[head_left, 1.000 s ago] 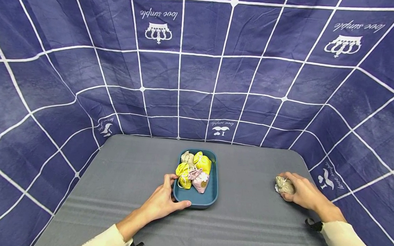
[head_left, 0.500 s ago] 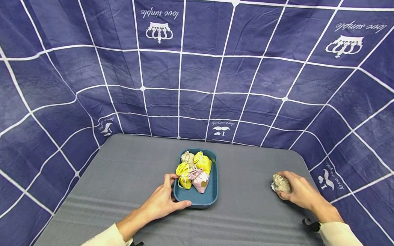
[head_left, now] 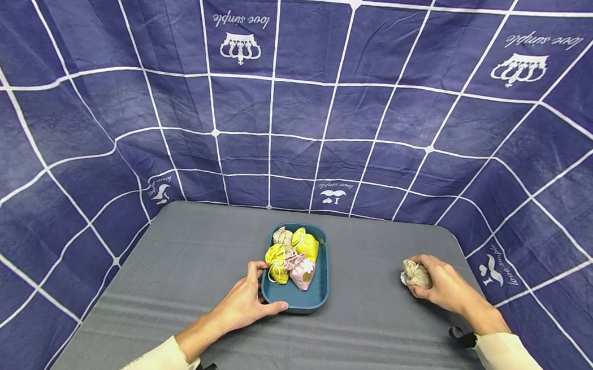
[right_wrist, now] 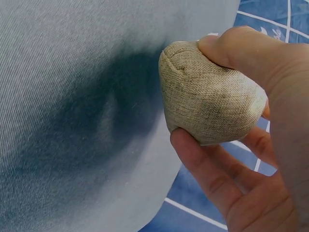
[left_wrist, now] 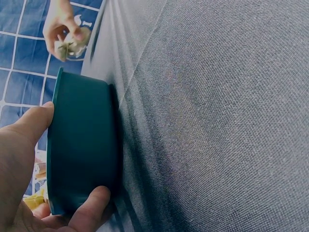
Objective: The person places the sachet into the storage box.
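My left hand (head_left: 240, 300) grips the near left corner of a teal plastic tray (head_left: 319, 299); in the left wrist view the thumb lies on its rim and the fingers bend round its outer wall. Inside the tray are a beige pouch (head_left: 282, 237), two yellow pouches, one at the back (head_left: 307, 247) and one at the left (head_left: 278, 273), and a pink pouch (head_left: 301, 275) with a white flower. Over to the right, my right hand (head_left: 445, 284) holds a beige drawstring pouch (right_wrist: 210, 94) between thumb and fingers. The right wrist view shows it raised off the cloth, above its shadow.
A grey cloth (head_left: 363, 336) covers the table under both hands. Behind and at both sides hangs a blue curtain (head_left: 301, 112) with a white grid, rising from the table's edges. Grey cloth lies between the tray and the right hand.
My right hand has carried the beige pouch a little to the left, towards the tray. The left hand, the tray and the pouches in it have stayed where they were.
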Tool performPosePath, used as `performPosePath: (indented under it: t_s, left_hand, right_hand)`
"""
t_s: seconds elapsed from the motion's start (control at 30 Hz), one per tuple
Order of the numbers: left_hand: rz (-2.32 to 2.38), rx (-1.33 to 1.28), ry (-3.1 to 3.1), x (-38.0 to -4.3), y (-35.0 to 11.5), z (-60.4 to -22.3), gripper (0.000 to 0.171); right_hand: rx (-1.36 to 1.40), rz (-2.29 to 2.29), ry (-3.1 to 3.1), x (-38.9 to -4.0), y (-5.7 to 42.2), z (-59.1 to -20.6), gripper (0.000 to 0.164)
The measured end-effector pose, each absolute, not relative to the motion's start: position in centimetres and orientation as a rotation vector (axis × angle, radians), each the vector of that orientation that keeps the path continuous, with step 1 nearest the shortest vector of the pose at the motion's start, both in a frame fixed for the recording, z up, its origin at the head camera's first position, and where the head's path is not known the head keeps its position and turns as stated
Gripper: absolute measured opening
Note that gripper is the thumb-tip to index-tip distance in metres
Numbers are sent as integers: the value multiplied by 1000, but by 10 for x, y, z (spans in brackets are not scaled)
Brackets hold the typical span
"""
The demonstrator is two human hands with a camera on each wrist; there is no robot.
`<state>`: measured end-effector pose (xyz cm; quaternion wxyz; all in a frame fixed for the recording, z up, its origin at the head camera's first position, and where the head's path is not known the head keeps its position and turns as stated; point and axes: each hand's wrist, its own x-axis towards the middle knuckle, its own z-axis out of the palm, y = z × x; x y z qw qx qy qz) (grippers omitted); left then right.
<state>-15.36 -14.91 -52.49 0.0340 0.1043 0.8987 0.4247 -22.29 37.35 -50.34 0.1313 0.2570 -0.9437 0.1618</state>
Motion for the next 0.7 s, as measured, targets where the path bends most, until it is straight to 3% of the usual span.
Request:
performPosePath:
  t_s: [0.7]
  left_hand:
    - [1297, 322, 2788, -155, -148, -527, 103]
  right_hand:
    - [833, 499, -2658, -222, 346, -498, 66]
